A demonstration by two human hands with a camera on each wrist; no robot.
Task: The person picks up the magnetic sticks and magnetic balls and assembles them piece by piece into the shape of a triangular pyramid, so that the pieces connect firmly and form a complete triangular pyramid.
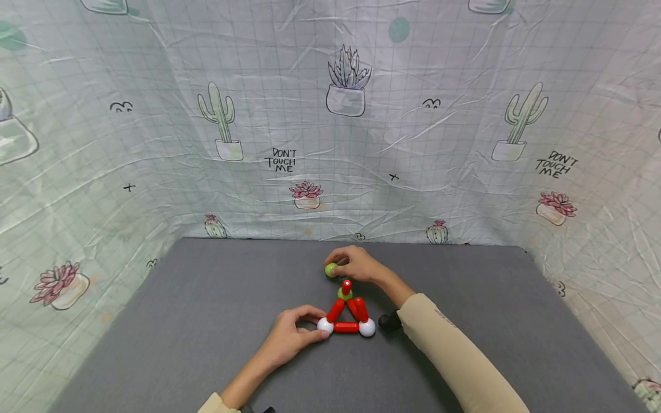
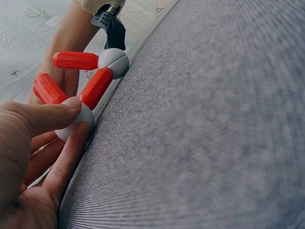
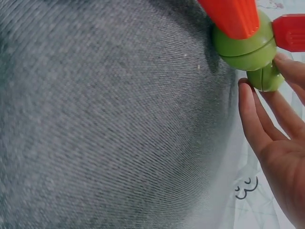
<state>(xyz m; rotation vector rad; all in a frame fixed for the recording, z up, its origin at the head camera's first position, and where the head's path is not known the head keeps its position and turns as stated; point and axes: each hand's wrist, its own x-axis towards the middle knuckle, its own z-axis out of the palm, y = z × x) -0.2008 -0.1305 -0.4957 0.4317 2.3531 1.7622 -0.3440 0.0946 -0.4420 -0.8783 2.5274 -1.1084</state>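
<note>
A triangle of red rods (image 1: 346,327) lies on the grey surface, joined by balls at its corners. My left hand (image 1: 295,334) pinches the white ball (image 2: 78,125) at the near left corner between thumb and fingers. Another white ball (image 1: 367,327) forms the near right corner, with an extra red rod (image 1: 362,310) rising from it. At the far corner sits a green ball (image 3: 245,45), bearing a raised red rod (image 1: 346,285). Just beyond, my right hand (image 1: 356,264) holds a second green ball (image 1: 330,269) with its fingertips; in the right wrist view this ball (image 3: 265,79) is partly hidden.
The grey tabletop (image 1: 206,304) stretches out on both sides of the hands. A light cloth (image 1: 361,189) printed with cacti hangs behind it and along its sides. A black wrist device (image 1: 389,322) under the right forearm is close to the near right corner of the triangle.
</note>
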